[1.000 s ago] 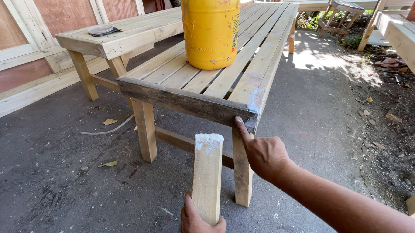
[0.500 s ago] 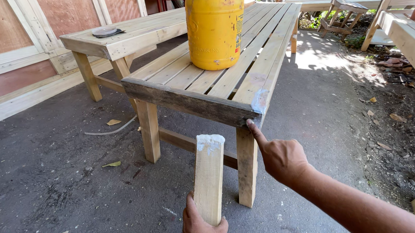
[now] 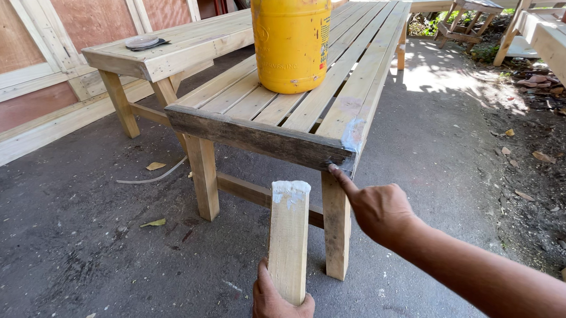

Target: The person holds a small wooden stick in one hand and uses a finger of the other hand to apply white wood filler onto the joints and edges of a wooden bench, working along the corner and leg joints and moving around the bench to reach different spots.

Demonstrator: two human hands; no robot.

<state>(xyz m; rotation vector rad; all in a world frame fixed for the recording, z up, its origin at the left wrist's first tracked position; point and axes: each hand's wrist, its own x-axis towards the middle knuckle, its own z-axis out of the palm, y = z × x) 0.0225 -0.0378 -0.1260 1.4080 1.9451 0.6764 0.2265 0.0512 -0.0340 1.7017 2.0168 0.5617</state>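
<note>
1. Head view, bottom centre: my left hand (image 3: 280, 305) is wrapped around the lower end of a short wooden slat (image 3: 289, 240), holding it upright; its top end is smeared with white paste.
2. My right hand (image 3: 377, 209) comes in from the lower right, fingers curled, with the index finger extended and touching the near right corner of the slatted wooden table (image 3: 332, 115), where a whitish smear shows.
3. On the tabletop, upper centre, stands a yellow plastic jug (image 3: 292, 38).
4. Upper left, a second wooden bench (image 3: 183, 52) carries a round grey disc (image 3: 143, 42).
5. Underfoot is dark, rough concrete (image 3: 77, 250) with scattered dry leaves; bare dirt lies at the right, timber frames with panels at the upper left.
</note>
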